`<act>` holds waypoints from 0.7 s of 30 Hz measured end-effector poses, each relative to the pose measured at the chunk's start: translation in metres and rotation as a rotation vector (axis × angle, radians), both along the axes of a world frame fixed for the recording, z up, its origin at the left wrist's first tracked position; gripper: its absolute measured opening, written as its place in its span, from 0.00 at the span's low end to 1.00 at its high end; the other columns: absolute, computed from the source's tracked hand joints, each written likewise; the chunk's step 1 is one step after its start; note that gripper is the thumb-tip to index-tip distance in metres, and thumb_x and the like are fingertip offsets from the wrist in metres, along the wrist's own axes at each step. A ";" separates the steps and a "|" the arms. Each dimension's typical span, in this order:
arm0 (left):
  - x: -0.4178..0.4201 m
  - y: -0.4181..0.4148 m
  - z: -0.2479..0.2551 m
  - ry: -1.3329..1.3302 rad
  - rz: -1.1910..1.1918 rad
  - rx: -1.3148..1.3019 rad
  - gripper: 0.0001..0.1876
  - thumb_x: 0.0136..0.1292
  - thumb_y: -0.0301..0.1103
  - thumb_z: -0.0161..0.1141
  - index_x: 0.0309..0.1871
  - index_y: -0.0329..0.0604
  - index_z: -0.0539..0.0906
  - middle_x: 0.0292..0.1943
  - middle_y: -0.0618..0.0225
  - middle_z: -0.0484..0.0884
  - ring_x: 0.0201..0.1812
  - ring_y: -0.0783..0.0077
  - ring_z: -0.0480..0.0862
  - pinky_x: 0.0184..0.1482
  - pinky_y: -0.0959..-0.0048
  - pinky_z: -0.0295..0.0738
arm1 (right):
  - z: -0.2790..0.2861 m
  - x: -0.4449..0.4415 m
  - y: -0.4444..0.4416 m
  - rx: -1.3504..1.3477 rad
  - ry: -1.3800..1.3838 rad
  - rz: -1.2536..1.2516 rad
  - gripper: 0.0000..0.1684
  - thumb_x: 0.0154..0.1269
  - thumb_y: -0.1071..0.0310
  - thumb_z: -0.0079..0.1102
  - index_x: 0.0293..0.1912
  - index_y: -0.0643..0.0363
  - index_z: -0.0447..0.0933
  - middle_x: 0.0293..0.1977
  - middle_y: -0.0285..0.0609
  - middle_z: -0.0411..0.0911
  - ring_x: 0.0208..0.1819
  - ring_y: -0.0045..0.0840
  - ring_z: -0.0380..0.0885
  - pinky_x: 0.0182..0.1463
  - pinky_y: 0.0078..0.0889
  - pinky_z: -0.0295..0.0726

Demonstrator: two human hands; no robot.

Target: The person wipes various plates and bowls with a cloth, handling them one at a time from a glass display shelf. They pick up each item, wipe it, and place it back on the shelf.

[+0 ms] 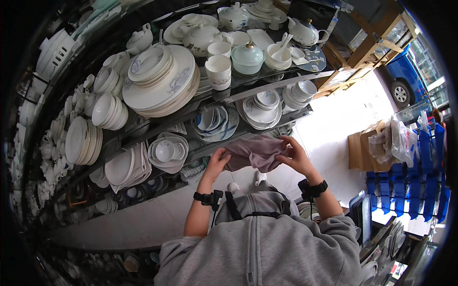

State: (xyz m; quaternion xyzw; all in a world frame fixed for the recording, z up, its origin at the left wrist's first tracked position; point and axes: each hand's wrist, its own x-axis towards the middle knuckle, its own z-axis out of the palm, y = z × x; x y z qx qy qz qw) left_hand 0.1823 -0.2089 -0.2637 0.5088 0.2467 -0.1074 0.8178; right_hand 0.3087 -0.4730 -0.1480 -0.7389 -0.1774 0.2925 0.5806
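A mauve cloth (254, 152) is stretched between my two hands, bunched and creased along its middle. Its left end is pinched by my left hand (217, 163), while my right hand (295, 156) grips the other end between thumb and fingers. Both hands are in front of the lower shelf, above the tiled floor. Nearest beyond the cloth are a stack of white bowls and plates (263, 110) and blue-patterned bowls (216, 123). On the top shelf stand a pale green lidded tureen (247, 59), white cups (218, 70) and a large stack of plates (161, 82).
Glass shelves packed with ceramics, among them teapots (308, 31) and plate stacks (84, 140), run along the left and front. Cardboard boxes (361, 148) and blue plastic bins (408, 186) stand at the right. Wooden crating (379, 39) is at the upper right. More dishes lie behind at lower right.
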 end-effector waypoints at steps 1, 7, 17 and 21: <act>0.003 0.000 0.001 -0.015 -0.004 0.016 0.13 0.64 0.33 0.60 0.49 0.38 0.74 0.41 0.72 0.78 0.42 0.82 0.75 0.44 0.82 0.70 | -0.001 0.006 -0.005 -0.017 -0.119 0.026 0.30 0.51 0.75 0.69 0.54 0.60 0.69 0.37 0.36 0.66 0.36 0.20 0.70 0.37 0.23 0.72; 0.026 -0.010 0.007 -0.177 0.024 0.185 0.11 0.60 0.31 0.63 0.44 0.40 0.76 0.37 0.76 0.76 0.39 0.85 0.73 0.42 0.83 0.68 | 0.005 0.046 -0.032 -0.217 -0.363 0.118 0.15 0.56 0.72 0.63 0.45 0.60 0.77 0.34 0.41 0.68 0.34 0.28 0.72 0.37 0.26 0.72; 0.076 -0.056 0.057 -0.134 0.107 0.188 0.10 0.61 0.28 0.61 0.45 0.41 0.76 0.36 0.78 0.75 0.38 0.86 0.72 0.40 0.85 0.65 | -0.011 0.124 -0.058 -0.133 -0.518 0.225 0.09 0.65 0.67 0.52 0.43 0.59 0.70 0.40 0.49 0.73 0.42 0.44 0.75 0.42 0.38 0.74; 0.090 -0.079 0.076 -0.161 0.201 0.211 0.10 0.60 0.27 0.62 0.44 0.41 0.75 0.36 0.78 0.74 0.37 0.86 0.72 0.40 0.85 0.66 | -0.009 0.149 -0.063 -0.206 -0.374 0.505 0.12 0.64 0.60 0.53 0.42 0.57 0.73 0.30 0.48 0.78 0.37 0.44 0.78 0.38 0.39 0.75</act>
